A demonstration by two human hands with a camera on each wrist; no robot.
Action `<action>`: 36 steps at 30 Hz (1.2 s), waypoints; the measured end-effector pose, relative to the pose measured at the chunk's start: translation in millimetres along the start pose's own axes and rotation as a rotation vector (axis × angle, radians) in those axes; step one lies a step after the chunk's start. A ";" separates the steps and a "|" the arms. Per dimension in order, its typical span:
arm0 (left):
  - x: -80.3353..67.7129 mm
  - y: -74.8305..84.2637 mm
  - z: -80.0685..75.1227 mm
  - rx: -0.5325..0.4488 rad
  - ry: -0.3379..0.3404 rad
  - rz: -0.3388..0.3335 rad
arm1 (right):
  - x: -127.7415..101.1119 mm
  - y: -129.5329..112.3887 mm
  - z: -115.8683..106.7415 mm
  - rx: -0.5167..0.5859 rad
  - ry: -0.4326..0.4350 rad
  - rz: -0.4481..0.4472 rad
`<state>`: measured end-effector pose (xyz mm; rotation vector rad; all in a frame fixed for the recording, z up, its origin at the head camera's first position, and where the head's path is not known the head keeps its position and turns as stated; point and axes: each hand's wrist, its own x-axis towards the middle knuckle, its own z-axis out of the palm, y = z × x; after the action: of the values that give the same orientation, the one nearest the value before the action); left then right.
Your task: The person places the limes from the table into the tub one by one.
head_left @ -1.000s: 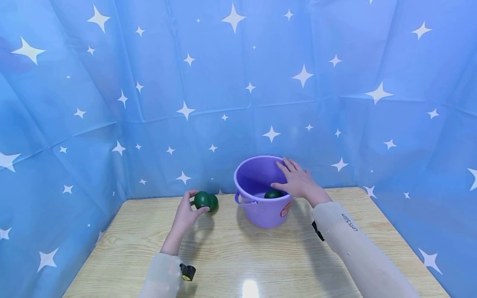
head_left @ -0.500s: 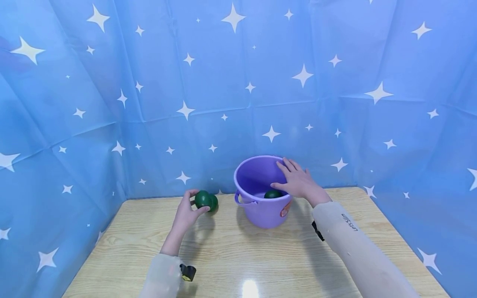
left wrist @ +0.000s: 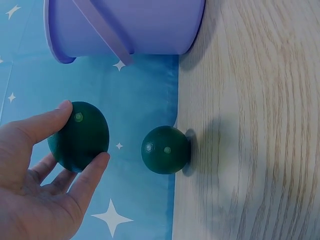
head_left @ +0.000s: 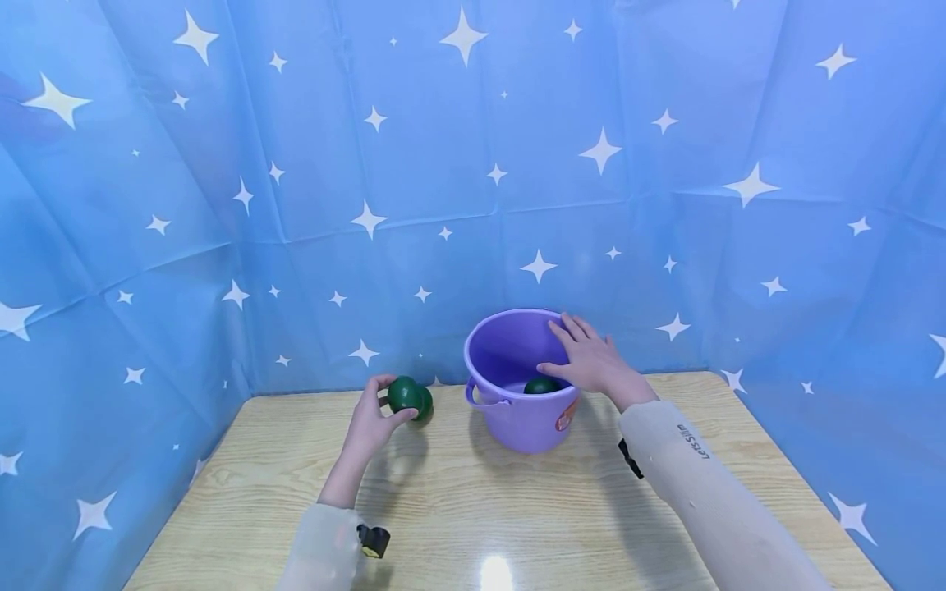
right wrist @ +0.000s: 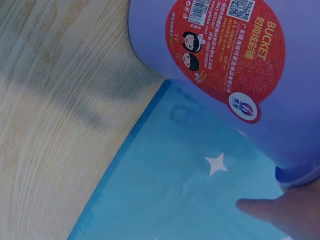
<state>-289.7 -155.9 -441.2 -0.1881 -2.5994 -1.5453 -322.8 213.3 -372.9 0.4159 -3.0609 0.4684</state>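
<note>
My left hand (head_left: 372, 414) grips a dark green round fruit (left wrist: 80, 137) between thumb and fingers, held up off the table. Just beyond it, a second green fruit (left wrist: 165, 150) with a pale spot sits at the table's back edge. To the right stands a purple bucket (head_left: 528, 423), upright, with another green fruit (head_left: 543, 385) inside. My right hand (head_left: 594, 363) rests on the bucket's right rim, fingers spread and thumb reaching over the opening. One fingertip (right wrist: 250, 206) shows outside the rim in the right wrist view.
The bucket's handle (head_left: 484, 402) hangs down its left side, and a red label (right wrist: 235, 55) is stuck on its wall. A blue star-printed cloth (head_left: 414, 148) encloses the pale wooden table (head_left: 458, 509) at the back and sides.
The fruit in my left hand has shifted very slightly right and upward. My right hand and the bucket stay where they were.
</note>
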 end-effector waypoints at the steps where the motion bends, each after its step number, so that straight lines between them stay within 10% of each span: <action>1: 0.0 0.1 0.0 -0.001 0.000 0.000 | -0.1 0.0 0.0 -0.001 0.000 0.000; 36: -3.3 12.6 -1.6 -0.018 -0.006 0.019 | 0.7 0.1 0.0 -0.001 -0.005 -0.003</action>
<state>-284.4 -151.5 -430.0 -0.2186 -2.5813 -1.5641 -323.5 213.2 -372.9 0.4224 -3.0648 0.4664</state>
